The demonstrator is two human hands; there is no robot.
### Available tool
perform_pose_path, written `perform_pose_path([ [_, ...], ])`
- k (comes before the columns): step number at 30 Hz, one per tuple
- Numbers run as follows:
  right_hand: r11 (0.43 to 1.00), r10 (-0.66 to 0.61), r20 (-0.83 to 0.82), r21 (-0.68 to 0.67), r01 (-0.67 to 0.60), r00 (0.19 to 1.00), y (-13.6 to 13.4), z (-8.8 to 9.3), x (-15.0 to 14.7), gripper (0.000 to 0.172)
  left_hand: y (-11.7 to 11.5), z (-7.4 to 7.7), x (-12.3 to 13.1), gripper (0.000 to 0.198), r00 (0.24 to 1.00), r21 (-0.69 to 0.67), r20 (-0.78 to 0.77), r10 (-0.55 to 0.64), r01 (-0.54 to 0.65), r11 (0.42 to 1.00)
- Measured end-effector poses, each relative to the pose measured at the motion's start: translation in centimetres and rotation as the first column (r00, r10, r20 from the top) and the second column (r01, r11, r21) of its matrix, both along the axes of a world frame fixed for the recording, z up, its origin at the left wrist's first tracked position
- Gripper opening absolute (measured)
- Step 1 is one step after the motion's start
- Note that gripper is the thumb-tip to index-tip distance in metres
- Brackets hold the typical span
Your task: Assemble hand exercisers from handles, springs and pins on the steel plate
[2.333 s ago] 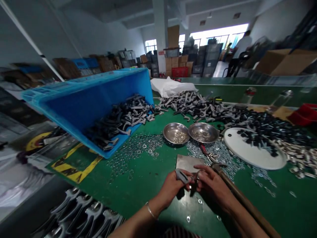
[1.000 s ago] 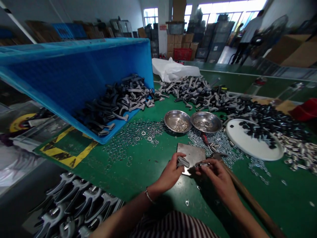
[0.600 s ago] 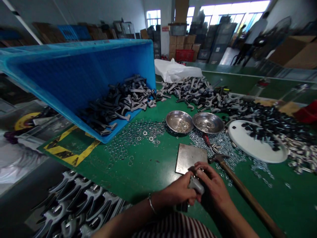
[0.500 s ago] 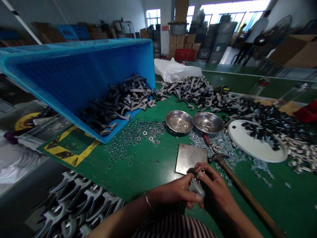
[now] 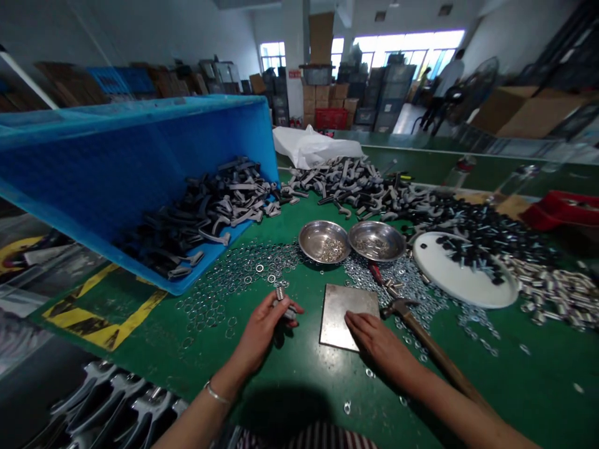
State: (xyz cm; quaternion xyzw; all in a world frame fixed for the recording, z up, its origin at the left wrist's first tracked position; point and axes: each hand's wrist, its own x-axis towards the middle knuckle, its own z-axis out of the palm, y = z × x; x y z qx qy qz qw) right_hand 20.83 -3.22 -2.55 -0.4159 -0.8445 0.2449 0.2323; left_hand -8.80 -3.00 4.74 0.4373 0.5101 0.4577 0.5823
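My left hand (image 5: 262,327) is closed around a small grey metal part (image 5: 280,293) whose ribbed, thread-like end sticks up past the thumb. The fingers hide most of that part. Over the right side of a flat square metal plate (image 5: 333,318) lies my right hand (image 5: 374,340), its fingers stretched out and side by side, with nothing visible in them. A claw hammer (image 5: 428,337) with a wooden handle rests just right of that hand. Loose metal rings (image 5: 234,280) are spread beyond my left hand.
A tipped blue crate (image 5: 187,143) holds grey and black handle-like parts. Behind the plate stand two steel bowls (image 5: 311,240) with small pieces in them. A white lid (image 5: 433,265) carries black-headed bolts. Finished-looking metal castings (image 5: 107,399) lie at lower left.
My hands have come apart: the left moved left and up with the metal part, the right shifted onto the plate and its fingers straightened. The view has also shifted.
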Motion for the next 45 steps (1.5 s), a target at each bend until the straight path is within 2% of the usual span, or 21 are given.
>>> perform_pose_path([
  [2, 0.997, 0.069, 0.061, -0.036, -0.067, 0.996, -1.7, 0.9, 2.1, 0.047, 0.4, -0.5, -0.4, 0.028, 0.998, 0.027, -0.013, 0.065, -0.065, 0.998],
  [3, 0.997, 0.065, 0.082, -0.053, -0.061, 0.994, -2.1, 1.5, 3.5, 0.047, 0.6, -0.8, -0.2, 0.027, 0.996, 0.037, -0.014, 0.09, -0.09, 0.995],
  [4, 0.998, 0.021, 0.091, -0.056, -0.016, 0.996, -2.1, 2.1, 4.9, 0.045, 0.8, -1.0, 0.2, 0.027, 0.994, 0.044, -0.015, 0.109, -0.108, 0.993],
  [6, 0.984, -0.176, 0.106, -0.014, 0.179, 0.979, -0.9, 3.2, 8.0, 0.037, 1.3, -1.0, 1.6, 0.027, 0.992, 0.061, -0.016, 0.126, -0.125, 0.99],
  [8, 0.908, -0.419, 0.119, 0.065, 0.414, 0.9, 1.6, 4.0, 11.3, 0.03, 2.0, -0.6, 3.6, 0.029, 0.995, 0.09, -0.017, 0.103, -0.101, 0.991],
  [10, 0.814, -0.58, 0.138, 0.124, 0.567, 0.803, 4.8, 4.5, 14.4, 0.028, 2.5, 0.0, 5.8, 0.033, 1.0, 0.117, -0.026, 0.011, -0.008, 0.993],
  [12, 0.746, -0.666, 0.163, 0.154, 0.647, 0.728, 8.2, 4.6, 16.9, 0.028, 2.8, 0.4, 8.0, 0.037, 0.992, 0.103, -0.015, -0.127, 0.128, 0.986],
  [14, 0.702, -0.712, 0.203, 0.157, 0.695, 0.673, 11.4, 4.4, 18.7, 0.026, 2.7, 0.3, 9.8, 0.04, 0.969, 0.058, 0.007, -0.246, 0.245, 0.968],
  [16, 0.677, -0.731, 0.25, 0.148, 0.721, 0.635, 14.3, 4.2, 19.6, 0.024, 2.2, -0.3, 11.1, 0.042, 0.958, 0.022, 0.003, -0.287, 0.287, 0.958],
  [19, 0.679, -0.724, 0.305, 0.163, 0.716, 0.618, 17.9, 3.8, 19.6, 0.028, 1.5, -1.2, 12.1, 0.046, 0.965, 0.018, -0.056, -0.258, 0.259, 0.966],
  [24, 0.766, -0.64, 0.39, 0.243, 0.596, 0.663, 20.7, 2.5, 17.1, 0.03, 1.6, -2.0, 12.2, 0.047, 0.97, -0.041, -0.045, -0.24, 0.238, 0.97],
  [28, 0.842, -0.539, 0.457, 0.259, 0.474, 0.708, 20.7, 2.1, 15.9, 0.03, 1.9, -2.9, 12.6, 0.046, 0.964, -0.095, -0.011, -0.266, 0.264, 0.96],
  [31, 0.897, -0.441, 0.476, 0.235, 0.373, 0.761, 19.7, 3.1, 16.5, 0.017, 1.6, -3.5, 13.0, 0.043, 0.949, -0.109, -0.009, -0.315, 0.313, 0.944],
  [33, 0.915, -0.404, 0.464, 0.229, 0.333, 0.788, 18.0, 4.0, 17.0, 0.011, 1.3, -3.7, 12.9, 0.041, 0.938, -0.112, -0.019, -0.345, 0.341, 0.934],
  [36, 0.916, -0.395, 0.414, 0.244, 0.318, 0.82, 14.0, 4.8, 16.3, 0.019, 1.4, -3.6, 12.5, 0.041, 0.938, -0.128, -0.013, -0.346, 0.341, 0.931],
  [40, 0.946, -0.313, 0.344, 0.198, 0.258, 0.885, 9.0, 4.0, 12.6, 0.018, 1.7, -3.4, 12.3, 0.041, 0.959, -0.15, 0.043, -0.281, 0.285, 0.947],
  [43, 0.926, -0.368, 0.305, 0.199, 0.32, 0.878, 8.7, 3.1, 11.1, 0.02, 1.4, -3.3, 12.6, 0.038, 0.951, -0.151, 0.082, -0.299, 0.308, 0.939],
  [45, 0.864, -0.499, 0.293, 0.238, 0.444, 0.815, 10.5, 3.0, 12.4, 0.025, 0.9, -3.2, 12.6, 0.037, 0.937, -0.143, 0.074, -0.34, 0.348, 0.927],
])
